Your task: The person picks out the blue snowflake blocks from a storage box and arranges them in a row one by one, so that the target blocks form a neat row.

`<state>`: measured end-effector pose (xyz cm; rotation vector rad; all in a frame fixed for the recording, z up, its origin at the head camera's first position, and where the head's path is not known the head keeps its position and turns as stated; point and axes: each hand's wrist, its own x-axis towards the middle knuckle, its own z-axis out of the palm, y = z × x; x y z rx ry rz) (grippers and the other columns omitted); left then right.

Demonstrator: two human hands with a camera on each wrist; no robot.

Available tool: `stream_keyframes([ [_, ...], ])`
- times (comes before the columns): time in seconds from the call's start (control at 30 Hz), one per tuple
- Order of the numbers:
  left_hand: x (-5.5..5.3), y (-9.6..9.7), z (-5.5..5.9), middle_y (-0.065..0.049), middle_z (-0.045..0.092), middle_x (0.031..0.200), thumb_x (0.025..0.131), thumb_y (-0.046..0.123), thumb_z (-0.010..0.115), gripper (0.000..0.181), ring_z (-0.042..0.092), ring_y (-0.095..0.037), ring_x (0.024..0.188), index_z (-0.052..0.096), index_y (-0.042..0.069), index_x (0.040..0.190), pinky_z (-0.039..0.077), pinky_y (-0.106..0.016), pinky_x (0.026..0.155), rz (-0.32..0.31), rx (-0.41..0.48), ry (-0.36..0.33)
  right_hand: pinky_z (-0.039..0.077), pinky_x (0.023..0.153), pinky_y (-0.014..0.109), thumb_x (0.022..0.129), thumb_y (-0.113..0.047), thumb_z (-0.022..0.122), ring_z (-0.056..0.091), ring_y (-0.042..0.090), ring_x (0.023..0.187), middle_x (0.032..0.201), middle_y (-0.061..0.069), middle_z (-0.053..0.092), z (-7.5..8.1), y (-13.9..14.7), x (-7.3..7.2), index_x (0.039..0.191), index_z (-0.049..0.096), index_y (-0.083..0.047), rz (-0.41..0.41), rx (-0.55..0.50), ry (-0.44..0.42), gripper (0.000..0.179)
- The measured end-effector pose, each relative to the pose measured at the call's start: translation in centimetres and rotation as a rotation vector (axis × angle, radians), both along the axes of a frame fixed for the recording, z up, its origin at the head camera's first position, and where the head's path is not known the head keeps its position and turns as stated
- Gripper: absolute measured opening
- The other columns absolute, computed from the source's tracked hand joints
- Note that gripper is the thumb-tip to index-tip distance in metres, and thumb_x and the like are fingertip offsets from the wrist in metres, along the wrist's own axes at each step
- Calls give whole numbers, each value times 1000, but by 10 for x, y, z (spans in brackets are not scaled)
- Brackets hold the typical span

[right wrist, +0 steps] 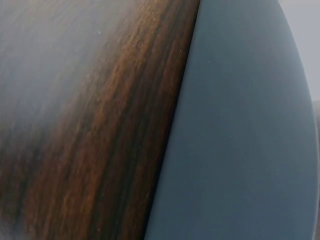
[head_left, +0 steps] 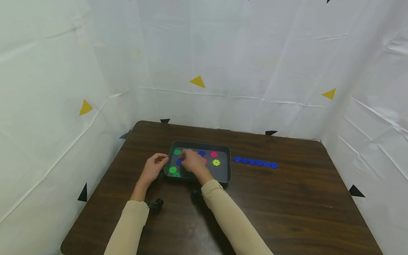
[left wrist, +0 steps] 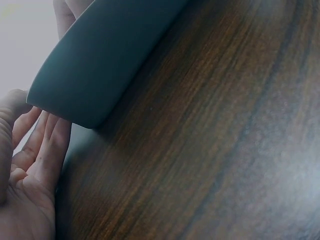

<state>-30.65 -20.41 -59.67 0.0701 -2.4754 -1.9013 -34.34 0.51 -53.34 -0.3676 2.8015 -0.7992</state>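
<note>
A dark grey rectangular tray point(head_left: 223, 173) holds several small, flat, flower-shaped discs. My left hand point(head_left: 152, 170) is at its left side, with thumb and fingertips pinching the rim; the left wrist view shows the fingers running behind the tray wall point(left wrist: 95, 70). Over the left half of the tray, my right hand point(head_left: 192, 161) points its bent fingers down, right by a blue disc point(head_left: 179, 162). Whether those fingertips hold a disc I cannot tell. Around it lie a green disc point(head_left: 176, 152), a pink disc point(head_left: 214, 154) and a yellow disc point(head_left: 216, 162). The right wrist view shows only the tray's outer wall point(right wrist: 235, 135) and tabletop.
To the right of the tray, several blue discs point(head_left: 251, 162) form a straight row on the brown wooden table point(head_left: 287, 198). White sheets point(head_left: 236, 53) with yellow and black triangles hang around the table's back and sides.
</note>
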Motion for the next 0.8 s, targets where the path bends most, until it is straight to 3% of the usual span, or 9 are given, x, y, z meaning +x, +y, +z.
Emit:
stream_keyframes([
  [0.27,0,0,1,-15,67,135,107,47,66,47,66,-30,127,66,10,136,56,-50,109,-5,1,-5,56,98,54,106,-24,70,72,27,112,124,3,77,1,7,3,117,77,-21,-14,-95,4,13],
  [0.43,0,1,2,-14,68,135,108,44,67,43,67,-29,126,67,10,135,58,-45,106,3,-5,-3,56,95,51,106,-27,70,70,22,106,119,-1,76,3,16,9,113,76,-23,-23,-145,21,10],
  [0.63,1,2,1,-16,68,135,108,43,66,45,67,-29,126,67,9,137,58,-38,102,-3,-16,5,58,88,45,105,-27,71,70,22,108,121,0,77,8,29,18,114,77,-22,-30,-199,54,11],
  [0.8,1,1,1,-16,68,136,109,44,65,45,66,-31,128,66,9,137,57,-46,106,-7,-18,4,59,80,36,106,-27,71,71,19,99,118,1,78,17,42,26,114,79,-19,-18,-239,76,14],
])
